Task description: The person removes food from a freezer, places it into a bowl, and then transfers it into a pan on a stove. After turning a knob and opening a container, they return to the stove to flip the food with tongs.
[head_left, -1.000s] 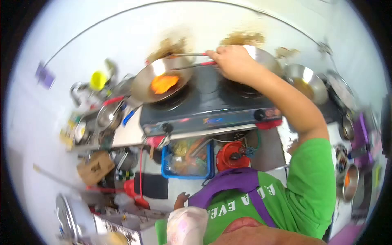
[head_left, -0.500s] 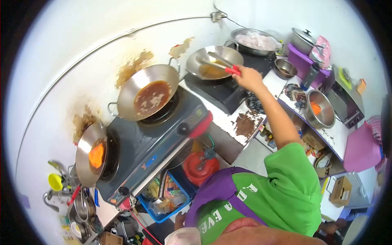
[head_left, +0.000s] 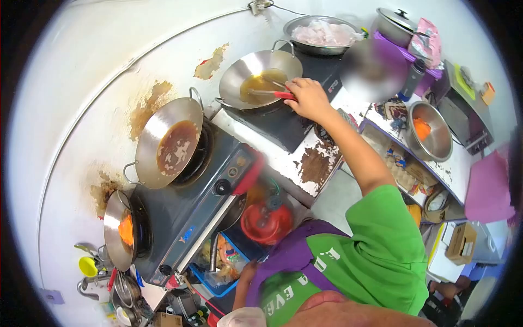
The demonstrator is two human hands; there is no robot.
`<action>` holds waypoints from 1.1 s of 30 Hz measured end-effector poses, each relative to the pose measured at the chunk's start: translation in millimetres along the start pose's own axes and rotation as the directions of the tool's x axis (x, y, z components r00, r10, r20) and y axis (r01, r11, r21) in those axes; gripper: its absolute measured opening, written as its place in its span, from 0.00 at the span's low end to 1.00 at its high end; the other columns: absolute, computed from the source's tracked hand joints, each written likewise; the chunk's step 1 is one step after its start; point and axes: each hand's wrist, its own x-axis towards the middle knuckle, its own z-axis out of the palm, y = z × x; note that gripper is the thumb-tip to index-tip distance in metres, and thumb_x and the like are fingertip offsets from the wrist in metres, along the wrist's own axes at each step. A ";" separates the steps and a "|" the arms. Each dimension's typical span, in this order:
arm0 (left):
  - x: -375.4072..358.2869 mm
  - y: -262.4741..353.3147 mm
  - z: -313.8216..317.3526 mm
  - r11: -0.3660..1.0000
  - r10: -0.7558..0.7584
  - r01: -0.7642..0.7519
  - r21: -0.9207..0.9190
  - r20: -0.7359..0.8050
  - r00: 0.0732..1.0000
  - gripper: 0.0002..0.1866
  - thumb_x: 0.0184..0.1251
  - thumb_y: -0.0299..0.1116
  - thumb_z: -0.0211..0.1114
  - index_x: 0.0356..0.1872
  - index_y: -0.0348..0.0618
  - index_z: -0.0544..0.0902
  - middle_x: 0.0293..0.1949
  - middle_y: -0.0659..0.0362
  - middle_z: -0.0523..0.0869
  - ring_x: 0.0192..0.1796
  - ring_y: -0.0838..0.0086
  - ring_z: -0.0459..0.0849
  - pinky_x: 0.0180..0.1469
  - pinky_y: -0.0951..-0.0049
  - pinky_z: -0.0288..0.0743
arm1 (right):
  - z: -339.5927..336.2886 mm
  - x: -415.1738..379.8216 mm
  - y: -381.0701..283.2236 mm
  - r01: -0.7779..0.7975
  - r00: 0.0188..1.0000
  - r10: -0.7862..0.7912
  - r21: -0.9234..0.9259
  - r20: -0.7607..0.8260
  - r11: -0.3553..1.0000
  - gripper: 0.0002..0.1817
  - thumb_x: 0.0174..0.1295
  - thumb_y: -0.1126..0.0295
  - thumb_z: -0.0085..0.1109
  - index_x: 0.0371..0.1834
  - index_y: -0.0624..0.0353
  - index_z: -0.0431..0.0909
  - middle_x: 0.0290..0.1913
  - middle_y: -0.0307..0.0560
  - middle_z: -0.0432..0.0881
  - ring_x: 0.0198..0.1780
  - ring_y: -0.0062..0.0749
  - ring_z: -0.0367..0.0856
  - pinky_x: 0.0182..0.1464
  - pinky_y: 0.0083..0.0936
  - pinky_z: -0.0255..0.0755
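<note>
My right hand [head_left: 308,99] is closed round the red handles of metal tongs [head_left: 268,93]. The tips of the tongs reach into yellowish oil in the far wok [head_left: 233,71], on a black stove. Low in the view, my left hand [head_left: 249,271] hangs beside the purple apron, mostly hidden and too small to read. A middle wok [head_left: 150,136] holds brown liquid with pale bits. In the left wok [head_left: 113,229] lies an orange piece of food [head_left: 126,230].
A basin [head_left: 294,34] of pale food in plastic stands beyond the far wok. A steel bowl [head_left: 440,139] with something orange sits at right. Below the two-burner stove [head_left: 180,210] are a blue crate [head_left: 220,288] and a red gas cylinder [head_left: 267,222].
The view has shifted, so the far wok and stove appear further left. The tongs have swung lower, with their tips now in the oil, and my right hand has turned over them.
</note>
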 end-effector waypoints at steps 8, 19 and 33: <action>3.5 69.3 43.4 0.995 0.014 -0.004 -0.102 0.101 0.995 0.27 0.63 0.47 0.56 0.55 0.34 0.73 0.54 0.44 0.76 0.58 0.58 0.74 0.60 0.69 0.63 | 101.7 -157.3 -8.1 0.198 0.952 -0.275 0.418 0.133 0.887 0.23 0.55 0.63 0.58 0.54 0.58 0.70 0.54 0.53 0.71 0.54 0.45 0.70 0.55 0.39 0.65; 35.5 159.6 62.9 0.994 0.022 -0.062 0.094 0.382 0.924 0.27 0.64 0.46 0.55 0.55 0.34 0.73 0.54 0.45 0.76 0.59 0.59 0.73 0.61 0.69 0.62 | 159.4 -219.3 33.7 0.068 0.993 -0.105 0.441 0.059 0.895 0.27 0.54 0.64 0.56 0.58 0.59 0.64 0.56 0.53 0.68 0.61 0.45 0.63 0.62 0.41 0.57; -45.9 233.0 206.4 0.938 0.343 -0.323 -0.128 0.499 0.796 0.26 0.65 0.46 0.55 0.54 0.33 0.73 0.55 0.46 0.76 0.59 0.61 0.72 0.62 0.70 0.61 | 141.5 -502.7 62.5 -0.497 0.040 -0.502 0.453 0.864 0.740 0.20 0.60 0.63 0.51 0.54 0.58 0.73 0.53 0.50 0.76 0.53 0.36 0.72 0.55 0.31 0.64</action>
